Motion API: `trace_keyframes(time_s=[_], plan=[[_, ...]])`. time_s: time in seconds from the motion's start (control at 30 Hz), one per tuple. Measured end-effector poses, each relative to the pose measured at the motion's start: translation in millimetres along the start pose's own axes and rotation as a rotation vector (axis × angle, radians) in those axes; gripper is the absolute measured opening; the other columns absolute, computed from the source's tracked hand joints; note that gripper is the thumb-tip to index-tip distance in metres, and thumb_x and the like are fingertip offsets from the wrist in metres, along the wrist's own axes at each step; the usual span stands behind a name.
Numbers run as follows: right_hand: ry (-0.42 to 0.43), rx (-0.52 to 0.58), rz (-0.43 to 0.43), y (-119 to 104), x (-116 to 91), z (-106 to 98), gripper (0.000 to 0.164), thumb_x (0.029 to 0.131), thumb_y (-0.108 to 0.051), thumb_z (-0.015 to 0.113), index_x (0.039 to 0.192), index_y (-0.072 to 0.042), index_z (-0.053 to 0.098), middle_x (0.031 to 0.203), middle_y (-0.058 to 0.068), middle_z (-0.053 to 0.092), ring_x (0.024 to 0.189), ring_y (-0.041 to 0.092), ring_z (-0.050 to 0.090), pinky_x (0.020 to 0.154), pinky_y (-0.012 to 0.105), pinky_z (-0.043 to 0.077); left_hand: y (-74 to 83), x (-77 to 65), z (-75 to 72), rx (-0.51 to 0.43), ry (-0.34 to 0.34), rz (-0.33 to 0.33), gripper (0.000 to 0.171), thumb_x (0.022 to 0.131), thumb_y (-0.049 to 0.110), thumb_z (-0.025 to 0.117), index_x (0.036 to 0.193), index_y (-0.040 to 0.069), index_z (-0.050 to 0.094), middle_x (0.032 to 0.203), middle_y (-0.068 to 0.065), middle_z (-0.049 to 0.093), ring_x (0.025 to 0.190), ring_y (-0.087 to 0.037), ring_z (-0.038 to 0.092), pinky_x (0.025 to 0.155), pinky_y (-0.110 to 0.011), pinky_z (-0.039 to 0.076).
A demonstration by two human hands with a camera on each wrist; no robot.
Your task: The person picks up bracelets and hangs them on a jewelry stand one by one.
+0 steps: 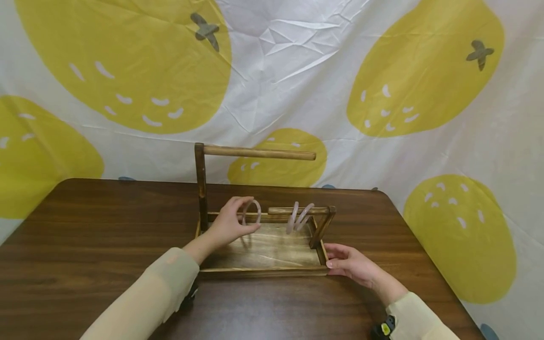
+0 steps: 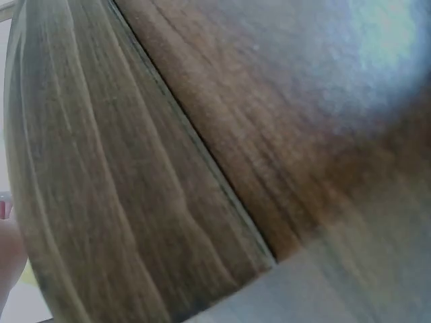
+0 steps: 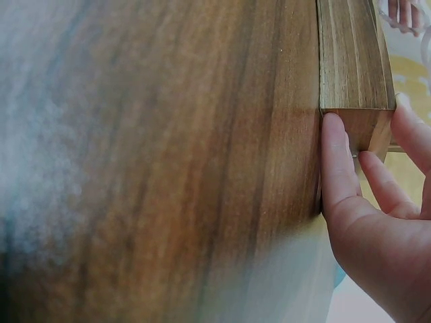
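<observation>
A pale, translucent bangle (image 1: 259,213) stands on edge between the thumb and fingers of my left hand (image 1: 229,222). That hand pinches it above the tray, left of the free end of the short rod (image 1: 278,210). Two similar bangles (image 1: 291,219) hang on this rod near its right post. The wooden stand (image 1: 263,272) is a shallow tray with a rod on a post at each side. My right hand (image 1: 352,265) holds the tray's front right corner; in the right wrist view its fingers (image 3: 337,145) lie against the end of the tray wall (image 3: 355,54).
A longer, higher rod (image 1: 259,152) reaches right from the tall left post (image 1: 200,184), above the left hand, with nothing hanging on it. The stand rests on a dark wooden table (image 1: 114,236). A white cloth with yellow fruit prints (image 1: 289,94) hangs behind.
</observation>
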State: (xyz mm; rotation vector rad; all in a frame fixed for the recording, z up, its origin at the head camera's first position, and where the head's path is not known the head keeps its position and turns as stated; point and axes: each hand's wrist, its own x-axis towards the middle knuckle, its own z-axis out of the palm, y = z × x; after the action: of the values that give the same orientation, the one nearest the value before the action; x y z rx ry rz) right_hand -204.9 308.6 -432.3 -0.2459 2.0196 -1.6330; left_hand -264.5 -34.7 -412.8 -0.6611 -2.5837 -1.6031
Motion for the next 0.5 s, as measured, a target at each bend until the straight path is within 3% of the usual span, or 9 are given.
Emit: trace_keyframes(time_s=[0.2, 0.5], plan=[[-0.006, 0.010, 0.003, 0.3, 0.8, -0.8, 0.072, 0.091, -0.010, 0.059, 0.141, 0.016, 0.015, 0.128, 0.025, 0.048, 0.100, 0.010, 0.058, 0.087, 0.031, 0.052, 1.0, -1.6, -3.3, -0.049, 0.009, 0.036, 0.067, 0.077, 0.012, 0.075, 0.135, 0.000, 0.042, 0.128, -0.023, 0.043, 0.121, -0.039, 0.045, 0.094, -0.041, 0.050], [0.005, 0.004, 0.015, 2.0, 0.1, -1.3, 0.074, 0.090, -0.012, 0.061, 0.142, 0.016, 0.015, 0.132, 0.031, 0.042, 0.101, 0.009, 0.057, 0.088, 0.031, 0.052, 1.5, -4.4, -6.6, -0.081, 0.038, 0.057, 0.069, 0.076, 0.008, 0.075, 0.135, -0.003, 0.041, 0.130, -0.025, 0.041, 0.123, -0.041, 0.043, 0.096, -0.045, 0.047]])
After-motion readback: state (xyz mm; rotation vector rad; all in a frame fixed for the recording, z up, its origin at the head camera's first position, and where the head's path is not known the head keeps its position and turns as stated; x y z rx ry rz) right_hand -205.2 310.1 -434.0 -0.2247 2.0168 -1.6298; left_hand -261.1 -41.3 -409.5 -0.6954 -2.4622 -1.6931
